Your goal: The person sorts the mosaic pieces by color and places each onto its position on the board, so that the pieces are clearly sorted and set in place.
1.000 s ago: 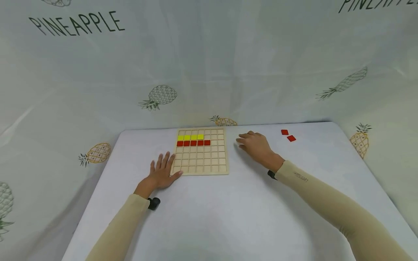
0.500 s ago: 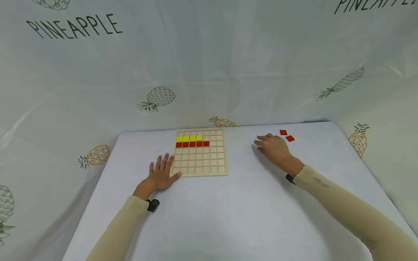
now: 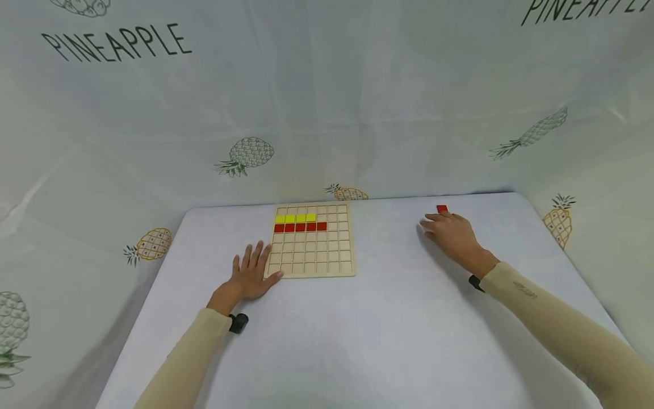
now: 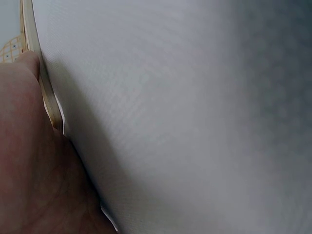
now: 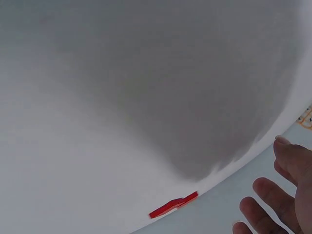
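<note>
A wooden grid board [image 3: 329, 255] lies on the table, with a row of several yellow tiles [image 3: 290, 218] above a row of several red tiles [image 3: 300, 227]. My left hand [image 3: 249, 280] rests flat with fingers spread, its thumb and fingertips at the board's lower left edge. Out to the right, my right hand [image 3: 452, 237] hovers over the table with relaxed fingers and holds nothing. Just beyond its knuckles a loose red tile [image 3: 441, 209] shows in the head view. In the right wrist view two loose red tiles [image 5: 173, 204] appear, apart from the fingers.
The white table [image 3: 327, 341] extends toward me in front of the board. A pineapple-print cloth [image 3: 306, 102] hangs behind its far edge. Each wrist wears a black strap device, such as the left one [image 3: 238, 323].
My right hand has moved rightward from beside the board to the loose red tiles, and now covers one of them in the head view. The left hand stays put.
</note>
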The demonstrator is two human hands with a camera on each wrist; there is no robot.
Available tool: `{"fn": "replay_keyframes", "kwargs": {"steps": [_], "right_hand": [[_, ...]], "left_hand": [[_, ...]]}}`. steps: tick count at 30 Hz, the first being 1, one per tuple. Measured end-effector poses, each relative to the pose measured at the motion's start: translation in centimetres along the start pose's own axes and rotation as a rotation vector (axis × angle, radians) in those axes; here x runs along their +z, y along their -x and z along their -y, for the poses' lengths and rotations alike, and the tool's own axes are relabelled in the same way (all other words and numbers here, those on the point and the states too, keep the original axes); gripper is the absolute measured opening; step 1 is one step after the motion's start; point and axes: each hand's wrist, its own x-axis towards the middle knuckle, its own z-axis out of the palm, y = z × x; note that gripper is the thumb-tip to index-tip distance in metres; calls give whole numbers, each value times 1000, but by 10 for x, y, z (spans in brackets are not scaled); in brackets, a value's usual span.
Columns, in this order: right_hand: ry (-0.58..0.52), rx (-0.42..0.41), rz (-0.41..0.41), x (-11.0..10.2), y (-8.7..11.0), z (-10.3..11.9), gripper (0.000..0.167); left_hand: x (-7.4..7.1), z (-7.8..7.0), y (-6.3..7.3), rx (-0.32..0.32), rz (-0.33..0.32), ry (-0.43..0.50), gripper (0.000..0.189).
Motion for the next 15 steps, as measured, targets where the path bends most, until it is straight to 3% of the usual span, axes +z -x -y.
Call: {"fn": "replay_keyframes", "kwargs": {"steps": [15], "right_hand": [[-9, 63, -2, 2, 20, -48, 41]], "left_hand": [[3, 5, -1, 19, -15, -6, 91]]}}
